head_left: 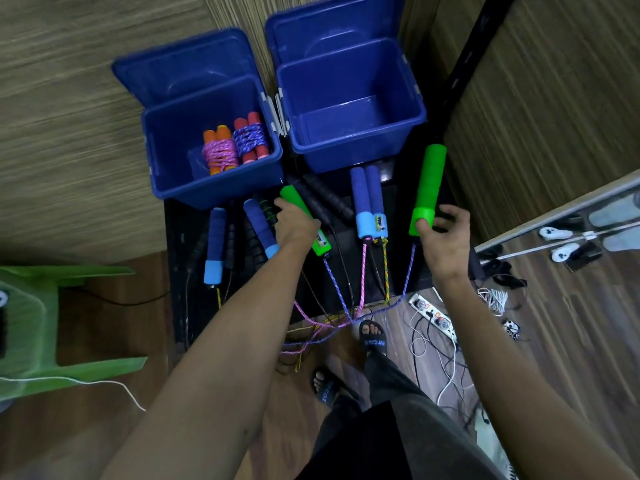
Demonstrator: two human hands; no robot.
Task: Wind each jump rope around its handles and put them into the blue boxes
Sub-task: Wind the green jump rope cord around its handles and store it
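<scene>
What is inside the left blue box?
The left blue box holds two wound ropes: orange handles with pink cord, red handles with blue cord. Anything beneath them is hidden.

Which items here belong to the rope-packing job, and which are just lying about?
Job: green handles in left hand and right hand, blue boxes, wound ropes, unwound ropes.
Lying about: power strip, green chair, loose cables.

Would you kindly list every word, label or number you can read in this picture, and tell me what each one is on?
"RYCOX", or something close to it: white letters on the strap of the black sandal; partly blurred, so uncertain.
Similar white letters on the other sandal: too blurred to read.
Small counter display on the green handle: too small to read.
Counter display on the blue handles: too small to read.
</scene>
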